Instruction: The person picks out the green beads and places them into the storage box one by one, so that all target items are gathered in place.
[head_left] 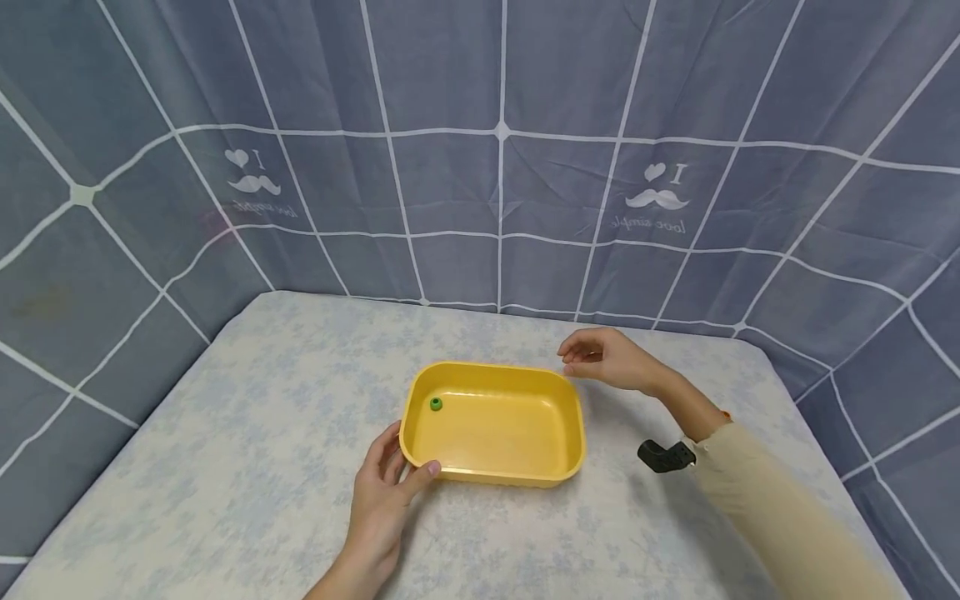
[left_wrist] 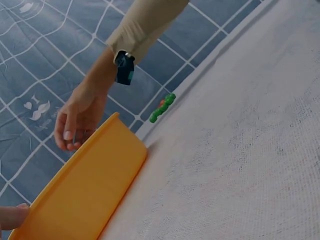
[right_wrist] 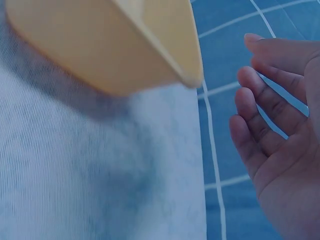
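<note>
A shallow yellow plastic tray (head_left: 495, 433) with rounded corners sits on the table. Inside it, near the back left corner, lies a small green bead (head_left: 436, 404). My left hand (head_left: 382, 500) holds the tray's front left corner, thumb over the rim and fingers along the outer side. Beyond the back right corner my right hand (head_left: 607, 358) hovers, fingers loosely bent and nothing between them. In the right wrist view the fingers (right_wrist: 265, 115) are apart from the tray's wall. A green, beaded, caterpillar-like piece with a red spot (left_wrist: 162, 107) shows past the tray in the left wrist view.
A pale blue-and-white patterned cloth (head_left: 262, 467) covers the table. Blue curtains (head_left: 450, 183) with white grid lines stand behind and at both sides. A black band (head_left: 666, 457) is worn at my right wrist, below a beige sleeve (head_left: 780, 500).
</note>
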